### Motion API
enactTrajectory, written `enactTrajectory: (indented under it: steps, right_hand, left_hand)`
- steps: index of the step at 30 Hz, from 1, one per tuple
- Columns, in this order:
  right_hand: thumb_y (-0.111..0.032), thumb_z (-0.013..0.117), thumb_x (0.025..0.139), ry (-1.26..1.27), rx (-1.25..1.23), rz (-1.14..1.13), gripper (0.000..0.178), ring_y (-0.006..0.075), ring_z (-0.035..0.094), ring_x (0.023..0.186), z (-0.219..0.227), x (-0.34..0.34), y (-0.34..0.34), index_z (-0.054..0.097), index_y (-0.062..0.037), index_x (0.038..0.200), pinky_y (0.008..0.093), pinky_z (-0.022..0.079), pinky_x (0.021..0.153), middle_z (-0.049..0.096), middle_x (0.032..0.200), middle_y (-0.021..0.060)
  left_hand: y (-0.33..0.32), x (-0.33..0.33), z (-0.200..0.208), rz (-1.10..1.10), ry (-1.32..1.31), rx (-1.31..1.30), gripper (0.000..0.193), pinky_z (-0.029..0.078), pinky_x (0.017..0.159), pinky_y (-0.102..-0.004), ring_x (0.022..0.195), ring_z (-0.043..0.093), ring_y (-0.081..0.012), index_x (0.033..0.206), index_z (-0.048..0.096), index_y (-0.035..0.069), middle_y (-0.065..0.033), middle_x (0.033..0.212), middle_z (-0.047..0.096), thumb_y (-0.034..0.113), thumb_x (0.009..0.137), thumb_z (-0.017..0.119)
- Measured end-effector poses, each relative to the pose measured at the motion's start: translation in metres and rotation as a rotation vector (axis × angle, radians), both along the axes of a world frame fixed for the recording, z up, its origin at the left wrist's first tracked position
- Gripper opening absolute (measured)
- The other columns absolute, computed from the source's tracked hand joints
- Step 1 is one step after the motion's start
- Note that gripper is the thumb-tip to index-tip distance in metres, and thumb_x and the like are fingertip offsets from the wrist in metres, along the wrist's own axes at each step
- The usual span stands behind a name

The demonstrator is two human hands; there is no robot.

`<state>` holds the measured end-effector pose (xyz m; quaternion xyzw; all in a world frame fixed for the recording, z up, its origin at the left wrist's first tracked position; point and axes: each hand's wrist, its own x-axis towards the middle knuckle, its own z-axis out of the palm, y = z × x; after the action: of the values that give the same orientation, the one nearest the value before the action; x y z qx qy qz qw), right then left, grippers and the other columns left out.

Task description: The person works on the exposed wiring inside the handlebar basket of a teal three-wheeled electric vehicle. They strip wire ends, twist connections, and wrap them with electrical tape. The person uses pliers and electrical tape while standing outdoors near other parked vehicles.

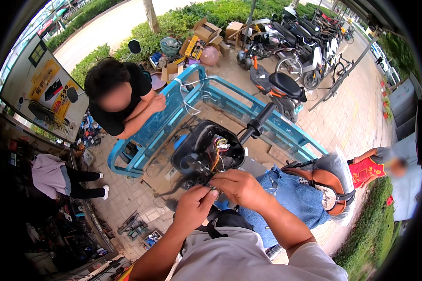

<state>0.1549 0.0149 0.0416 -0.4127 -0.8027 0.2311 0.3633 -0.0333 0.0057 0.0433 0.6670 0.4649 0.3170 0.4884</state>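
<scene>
My left hand [195, 207] and my right hand [241, 188] meet just below an opened black handlebar housing [187, 157] of a scooter. Thumb and fingers of both are pinched together around a small dark piece, too small to name. Inside the housing, colored wires [216, 161] run to a white connector [224, 147]; a yellow one leads down toward my fingertips. A black handlebar grip [259, 122] sticks out to the upper right. On the left, a black brake lever [177, 185] angles outward beside my left hand.
A blue metal cart frame [140, 145] surrounds the scooter front, and a person in black [122, 98] leans on it. Blue denim [286, 201] and a brown seat [330, 187] lie at my right. Parked scooters [286, 42] and cardboard boxes [206, 30] stand beyond. Another person [51, 175] stands left.
</scene>
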Motion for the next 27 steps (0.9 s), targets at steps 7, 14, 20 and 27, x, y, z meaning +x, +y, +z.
enactTrajectory:
  steps: [7,14,20,27]
  right_hand:
    - [-0.008,0.061,0.091,0.675,-0.642,-0.295,0.014,0.0120,0.061,0.078,-0.015,-0.023,-0.014,0.065,0.0027,0.100,0.0260,0.050,0.069,0.066,0.090,0.0075]
    - [-0.008,0.060,0.092,0.804,-0.578,-0.295,0.020,0.0128,0.060,0.087,-0.022,-0.041,-0.022,0.064,0.0025,0.109,0.0265,0.050,0.076,0.066,0.095,0.0074]
    - [0.000,0.065,0.083,0.409,-0.139,-0.411,0.034,0.0311,0.059,0.104,-0.010,-0.032,-0.039,0.059,-0.0005,0.117,0.0365,0.050,0.086,0.049,0.129,0.0174]
    - [-0.019,0.065,0.084,0.275,-0.670,-1.381,0.023,0.0258,0.062,0.073,-0.215,0.068,-0.188,0.065,-0.0006,0.098,0.0363,0.050,0.069,0.064,0.092,0.0163]
  left_hand:
    - [0.001,0.004,-0.012,0.206,-0.538,-0.094,0.025,0.045,0.068,-0.0235,0.080,0.053,-0.0110,0.109,0.062,-0.001,-0.0062,0.104,0.052,0.002,0.084,0.069]
    - [0.012,0.013,-0.023,0.108,-0.444,-0.047,0.021,0.048,0.078,-0.0233,0.092,0.055,-0.0108,0.109,0.062,-0.002,-0.0059,0.112,0.048,0.001,0.088,0.064]
    - [0.006,0.025,-0.015,0.115,-0.343,0.078,0.008,0.047,0.076,-0.0237,0.085,0.056,-0.0114,0.100,0.051,0.001,-0.0089,0.112,0.050,0.003,0.093,0.054]
    - [-0.001,0.024,-0.031,-0.001,-0.288,0.027,0.008,0.048,0.082,-0.0271,0.089,0.061,-0.0152,0.102,0.050,-0.001,-0.0105,0.105,0.056,0.003,0.095,0.050]
